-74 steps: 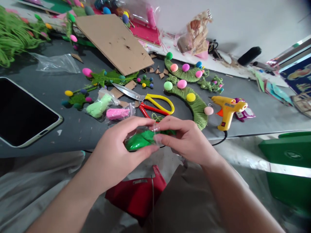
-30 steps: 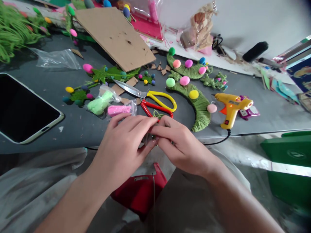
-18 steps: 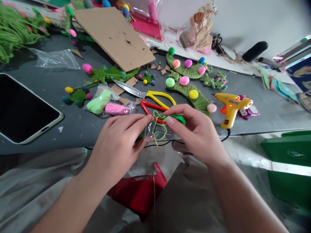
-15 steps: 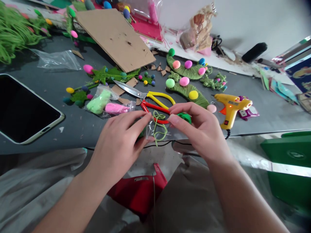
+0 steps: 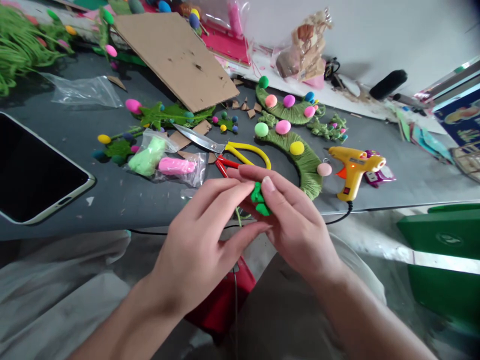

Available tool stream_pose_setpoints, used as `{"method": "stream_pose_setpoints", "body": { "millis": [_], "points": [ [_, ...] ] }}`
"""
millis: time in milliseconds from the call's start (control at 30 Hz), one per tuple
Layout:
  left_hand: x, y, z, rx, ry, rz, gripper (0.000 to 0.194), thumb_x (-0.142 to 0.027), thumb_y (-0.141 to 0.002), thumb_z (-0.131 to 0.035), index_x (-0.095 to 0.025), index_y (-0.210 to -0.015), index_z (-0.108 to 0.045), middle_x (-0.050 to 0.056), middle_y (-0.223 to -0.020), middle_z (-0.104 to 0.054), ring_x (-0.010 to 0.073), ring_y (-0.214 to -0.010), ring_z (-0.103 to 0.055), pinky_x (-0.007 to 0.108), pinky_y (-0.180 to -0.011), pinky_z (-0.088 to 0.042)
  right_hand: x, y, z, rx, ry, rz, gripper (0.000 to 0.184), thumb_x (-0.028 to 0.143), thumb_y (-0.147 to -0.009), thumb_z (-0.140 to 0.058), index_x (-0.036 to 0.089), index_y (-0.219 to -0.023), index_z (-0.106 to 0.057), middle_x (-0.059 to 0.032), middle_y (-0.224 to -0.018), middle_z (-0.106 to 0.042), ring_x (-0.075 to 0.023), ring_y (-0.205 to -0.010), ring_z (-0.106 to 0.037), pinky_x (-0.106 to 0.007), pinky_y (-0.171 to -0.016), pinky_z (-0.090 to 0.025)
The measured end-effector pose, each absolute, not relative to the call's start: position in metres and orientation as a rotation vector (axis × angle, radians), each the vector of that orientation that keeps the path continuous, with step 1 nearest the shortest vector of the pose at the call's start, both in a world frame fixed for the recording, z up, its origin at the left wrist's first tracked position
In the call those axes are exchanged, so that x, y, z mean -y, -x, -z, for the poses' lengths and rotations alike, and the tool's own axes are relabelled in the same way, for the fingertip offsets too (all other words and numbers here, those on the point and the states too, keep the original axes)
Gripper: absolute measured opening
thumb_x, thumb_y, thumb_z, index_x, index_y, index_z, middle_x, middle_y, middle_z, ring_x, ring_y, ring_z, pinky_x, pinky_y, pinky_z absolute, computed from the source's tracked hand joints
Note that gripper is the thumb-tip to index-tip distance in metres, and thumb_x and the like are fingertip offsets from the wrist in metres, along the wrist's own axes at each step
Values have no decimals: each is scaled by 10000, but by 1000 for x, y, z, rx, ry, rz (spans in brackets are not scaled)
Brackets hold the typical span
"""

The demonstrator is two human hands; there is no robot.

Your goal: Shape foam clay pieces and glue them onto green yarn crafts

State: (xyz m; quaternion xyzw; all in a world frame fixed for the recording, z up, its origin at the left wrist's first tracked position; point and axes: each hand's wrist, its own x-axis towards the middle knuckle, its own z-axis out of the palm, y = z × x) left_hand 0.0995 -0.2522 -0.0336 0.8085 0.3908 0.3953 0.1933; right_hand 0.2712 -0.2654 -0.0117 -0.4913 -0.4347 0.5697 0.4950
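Bright green modelling clay (image 5: 259, 196), in small lumps, is between my two hands just over the table's front edge. My right hand (image 5: 300, 225) is closed around it, thumb pressing from above. The fingertips of my left hand (image 5: 202, 235) pinch at its left side. Below the fingers hangs a bit of light green yarn (image 5: 239, 216), mostly hidden. Just beyond lie scissors (image 5: 210, 142) with yellow and red handles, the red one partly covered by my right hand. Behind my right hand rests a green yarn-wrapped arc (image 5: 305, 165) with coloured balls.
Bagged light green clay (image 5: 148, 157) and bagged pink clay (image 5: 176, 165) lie left of the scissors. A phone (image 5: 37, 172) is at the left. On the right stands a yellow glue gun (image 5: 354, 167), its light on. Cardboard (image 5: 176, 60) lies at the back.
My hands have come together, and the green clay has moved left from my right fingers to between both hands. The plastic bag and yarn are no longer at my left fingertips.
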Motion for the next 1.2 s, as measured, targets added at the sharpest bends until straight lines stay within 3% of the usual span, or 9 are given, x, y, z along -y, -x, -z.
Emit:
{"method": "stream_pose_setpoints", "body": {
  "millis": [167,300,433,600,800,967,1100,1200],
  "points": [
    [253,-99,35,-1133,-2229,-1134,295,-212,-1019,-695,-254,-1311,-686,32,-1323,-758,215,-1197,-726,371,-1115,-578,276,-262,9,990,1210,-1442,368,495,-1071,-599,322,-1373,-719,2,-1577,-636,-224,-1541,-526,-407,-1324,-420],
    [249,-95,28,-1193,-2045,-1134,166,-251,-1029,-690,-319,-1167,-751,-47,-1212,-804,182,-1038,-770,368,-980,-645,274,-270,4,1066,1165,-1495,402,398,-1046,-680,303,-1437,-667,5,-1591,-626,-192,-1509,-562,-348,-1253,-507],
    [249,-94,26,-1280,-1850,-1146,138,-281,-1010,-723,-366,-1090,-797,-113,-1096,-824,135,-909,-768,296,-852,-660,270,-276,7,1367,1280,-1211,394,313,-977,-784,286,-1366,-727,-21,-1421,-747,-203,-1335,-692,-359,-1173,-563],
    [249,-98,28,-1290,-1658,-1168,148,-281,-946,-801,-386,-1039,-850,-113,-962,-833,95,-776,-751,182,-706,-629,268,-278,12,1469,1280,-921,264,261,-894,-866,261,-1155,-824,-29,-1120,-794,-179,-1050,-744,-309,-916,-640],
    [247,-101,24,-1212,-1414,-1119,161,-214,-878,-859,-356,-951,-875,-86,-878,-841,92,-751,-773,131,-717,-629,265,-281,5,1373,1348,-850,119,208,-901,-844,234,-1009,-804,18,-952,-814,-115,-834,-774,-235,-787,-659],
    [244,-101,23,-1149,-1198,-1077,97,-280,-877,-870,-335,-957,-879,-49,-865,-848,123,-753,-797,162,-739,-658,260,-283,6,1324,1409,-600,161,179,-871,-865,241,-1000,-791,18,-897,-813,-119,-762,-756,-253,-709,-643],
    [245,-99,24,-1055,-1030,-1043,180,-293,-862,-891,-320,-1039,-874,-21,-954,-862,150,-875,-823,155,-787,-660,257,-282,12,1327,1356,-325,175,132,-870,-854,254,-973,-783,15,-882,-778,-128,-772,-706,-292,-710,-600],
    [248,-96,24,-922,-913,-1000,317,-262,-832,-917,-321,-1136,-855,-6,-1069,-863,169,-1001,-824,153,-860,-654,257,-280,14,1419,1240,-297,200,90,-862,-846,259,-952,-791,2,-912,-744,-147,-878,-698,-324,-798,-591]
  ]
}}
